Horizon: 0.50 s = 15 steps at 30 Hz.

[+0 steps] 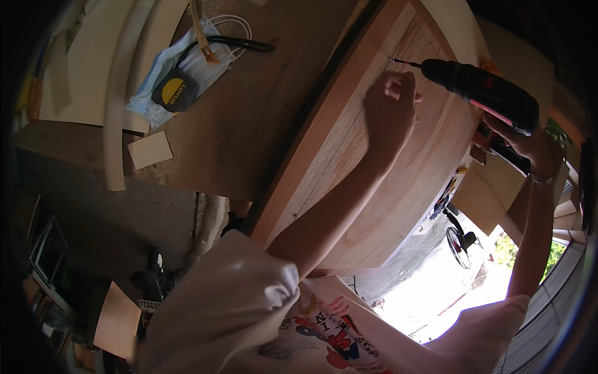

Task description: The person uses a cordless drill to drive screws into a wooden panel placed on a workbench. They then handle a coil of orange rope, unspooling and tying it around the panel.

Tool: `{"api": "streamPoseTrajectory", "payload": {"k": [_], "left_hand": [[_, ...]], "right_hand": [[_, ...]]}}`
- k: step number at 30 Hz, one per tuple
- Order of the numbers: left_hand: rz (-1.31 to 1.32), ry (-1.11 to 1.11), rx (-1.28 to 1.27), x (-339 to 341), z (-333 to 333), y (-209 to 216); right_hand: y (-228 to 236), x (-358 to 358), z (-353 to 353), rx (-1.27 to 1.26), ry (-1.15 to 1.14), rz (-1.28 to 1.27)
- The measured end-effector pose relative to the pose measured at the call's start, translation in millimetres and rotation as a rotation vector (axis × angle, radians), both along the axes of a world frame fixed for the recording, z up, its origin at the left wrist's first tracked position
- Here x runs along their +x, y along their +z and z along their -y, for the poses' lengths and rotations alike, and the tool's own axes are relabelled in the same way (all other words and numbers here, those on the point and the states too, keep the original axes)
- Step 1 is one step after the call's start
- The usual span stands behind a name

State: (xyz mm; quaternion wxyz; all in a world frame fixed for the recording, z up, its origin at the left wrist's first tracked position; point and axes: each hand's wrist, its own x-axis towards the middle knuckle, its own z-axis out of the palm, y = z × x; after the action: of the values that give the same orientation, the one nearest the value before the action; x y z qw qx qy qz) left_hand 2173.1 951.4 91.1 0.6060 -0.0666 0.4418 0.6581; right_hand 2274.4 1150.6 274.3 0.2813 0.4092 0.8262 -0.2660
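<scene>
My right hand (526, 140) is wrapped round the grip of a black cordless drill (483, 90) with a red-pink stripe. The drill lies nearly level, and its thin bit (408, 63) points left, the tip at the face of a large wooden panel (398, 187) with a reddish-brown border. Just below the bit, my left hand (392, 103) rests close against the panel, its fingers curled in. Whether something small is in those fingers is hidden. A pencil-like dark line runs along the panel near its left border.
Left of the panel, a brown board surface (249, 124) carries a black and yellow tape measure (176, 90), a blue face mask (152, 75) and a small pale wood piece (150, 149). A curved wood strip (115, 112) stands farther left. A fan (459, 243) is at lower right.
</scene>
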Motion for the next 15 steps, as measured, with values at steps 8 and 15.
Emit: {"api": "streamPoseTrajectory", "payload": {"k": [8,15], "left_hand": [[-1.138,-0.305,-0.406,-89.0,102.1,-72.4],[-0.966,-0.641,-0.301,-92.3,117.2,-56.6]], "right_hand": [[-4.5,-11.3,2.1,0.155,0.009,0.078],[-5.3,-15.4,-3.7,0.116,0.018,0.085]]}}
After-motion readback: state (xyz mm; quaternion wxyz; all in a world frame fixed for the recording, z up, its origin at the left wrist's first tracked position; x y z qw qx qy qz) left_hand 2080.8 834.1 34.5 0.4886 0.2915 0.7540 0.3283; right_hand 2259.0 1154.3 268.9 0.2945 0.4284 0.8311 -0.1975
